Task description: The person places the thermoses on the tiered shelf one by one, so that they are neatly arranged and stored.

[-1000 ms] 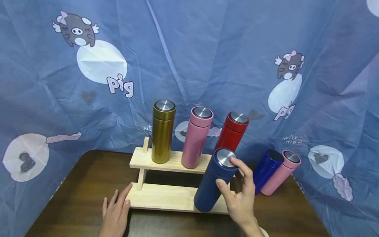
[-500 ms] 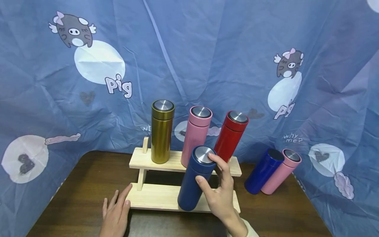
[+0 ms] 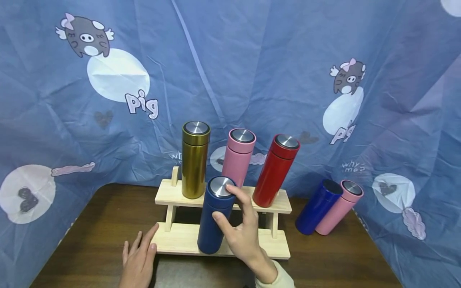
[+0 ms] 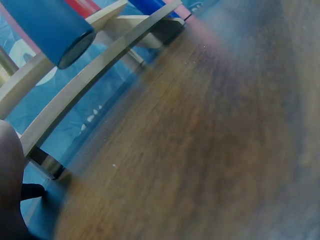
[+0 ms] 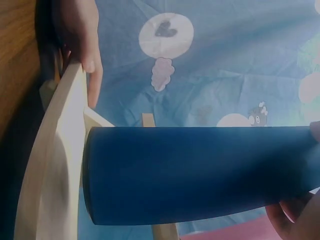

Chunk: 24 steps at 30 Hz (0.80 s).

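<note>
In the head view my right hand [image 3: 239,236] grips a dark blue thermos [image 3: 216,218] near its top, thumb on the side and a fingertip on the steel lid. Its base is just above the lower board of a two-tier wooden rack [image 3: 259,240]; in the left wrist view the underside of the blue thermos [image 4: 75,47] shows, apart from that board. My left hand [image 3: 138,260] touches the left end of the lower board with fingers extended. The upper board bears a gold thermos [image 3: 194,168], a pink thermos [image 3: 237,164], partly hidden, and a red thermos [image 3: 275,172].
Right of the rack, a bright blue thermos [image 3: 318,208] and a second pink thermos [image 3: 338,208] stand close together on the brown wooden table [image 3: 324,264]. A blue printed cloth [image 3: 288,72] hangs behind and at the sides.
My right hand has carried the dark blue thermos leftward along the lower board, from its right part toward the middle, uncovering the red thermos. My left hand has stayed at the rack's end.
</note>
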Motion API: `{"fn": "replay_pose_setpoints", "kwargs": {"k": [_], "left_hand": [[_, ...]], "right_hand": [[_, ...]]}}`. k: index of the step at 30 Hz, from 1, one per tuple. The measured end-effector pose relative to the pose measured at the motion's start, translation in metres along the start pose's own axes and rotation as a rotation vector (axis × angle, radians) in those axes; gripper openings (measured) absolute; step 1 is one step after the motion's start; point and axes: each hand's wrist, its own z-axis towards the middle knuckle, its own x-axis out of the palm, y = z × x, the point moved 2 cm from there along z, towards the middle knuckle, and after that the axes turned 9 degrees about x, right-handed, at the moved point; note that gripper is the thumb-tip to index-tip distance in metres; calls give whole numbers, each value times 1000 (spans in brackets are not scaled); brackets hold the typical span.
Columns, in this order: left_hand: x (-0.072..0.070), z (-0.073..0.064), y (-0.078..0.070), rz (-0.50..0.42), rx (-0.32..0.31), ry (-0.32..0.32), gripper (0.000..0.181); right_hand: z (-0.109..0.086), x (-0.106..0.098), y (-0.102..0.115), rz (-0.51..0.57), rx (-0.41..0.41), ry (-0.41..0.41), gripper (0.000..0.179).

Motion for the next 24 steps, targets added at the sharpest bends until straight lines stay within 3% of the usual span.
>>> {"fn": "replay_pose_setpoints", "kwargs": {"k": [3, 13, 24], "left_hand": [[-1, 0, -1, -2, 3, -8, 46], [-2, 1, -3, -6, -38, 53, 48], [0, -1, -2, -32, 56, -63, 45]], "right_hand": [[1, 8, 1, 9, 6, 12, 72], [-1, 28, 0, 24, -26, 46, 73], [2, 49, -3, 52, -32, 65, 71]]}}
